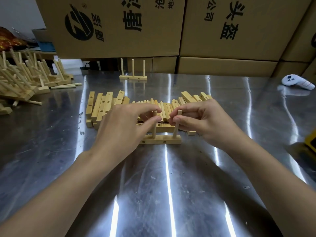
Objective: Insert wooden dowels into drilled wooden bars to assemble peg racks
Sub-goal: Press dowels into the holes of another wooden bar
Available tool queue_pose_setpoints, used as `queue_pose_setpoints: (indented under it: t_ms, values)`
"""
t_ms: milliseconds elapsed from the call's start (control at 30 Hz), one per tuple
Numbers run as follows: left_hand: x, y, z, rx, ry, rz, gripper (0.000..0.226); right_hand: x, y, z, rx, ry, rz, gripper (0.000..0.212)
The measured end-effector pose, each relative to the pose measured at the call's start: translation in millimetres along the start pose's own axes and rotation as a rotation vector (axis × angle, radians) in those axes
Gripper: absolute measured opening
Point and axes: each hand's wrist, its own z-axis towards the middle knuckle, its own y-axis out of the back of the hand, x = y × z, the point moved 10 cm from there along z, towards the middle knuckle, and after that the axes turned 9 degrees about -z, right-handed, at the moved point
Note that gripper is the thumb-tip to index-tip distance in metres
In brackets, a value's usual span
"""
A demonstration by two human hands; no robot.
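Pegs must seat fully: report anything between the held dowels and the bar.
Nothing visible does. The left hand pinches the left dowel, the right hand the right dowel; both stand in the bar.

Both bare forearms are reaching forward and angling inward toward each other. The left hand [126,124] is pinching an upright dowel [154,131] between thumb and forefinger. The right hand [203,120] is pinching a second dowel [175,131] likewise, its other fingers curling.
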Motion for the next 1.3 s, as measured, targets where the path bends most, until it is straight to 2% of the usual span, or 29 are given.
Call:
queue_pose_setpoints:
  t_ms: [167,233,333,467,667,1000,1300]
  values:
    - [-25,8,5,-0.023,-0.104,0.118,0.036,-2,-1,1,0.009,-0.009,0.012,0.014]
    - [-40,12,14,-0.044,-0.139,0.085,0.033,-5,-1,1,0.027,-0.026,0.031,0.019]
    - [-46,-4,34,0.070,-0.063,0.009,0.033,-4,-5,-1,0.070,-0.007,-0.052,0.021]
    - [-35,-32,47,0.201,0.067,0.008,0.030,-8,-3,-2,0.041,-0.026,-0.100,0.010]
    - [-30,-39,48,0.159,0.107,0.016,0.020,-9,-3,-3,0.011,-0.024,-0.100,0.010]
    - [-21,-44,56,0.287,0.176,-0.010,0.022,-2,-3,-3,-0.075,0.027,-0.323,0.005]
    - [-28,-43,61,0.345,0.115,-0.087,0.015,-15,-4,-3,-0.013,-0.047,-0.109,0.007]
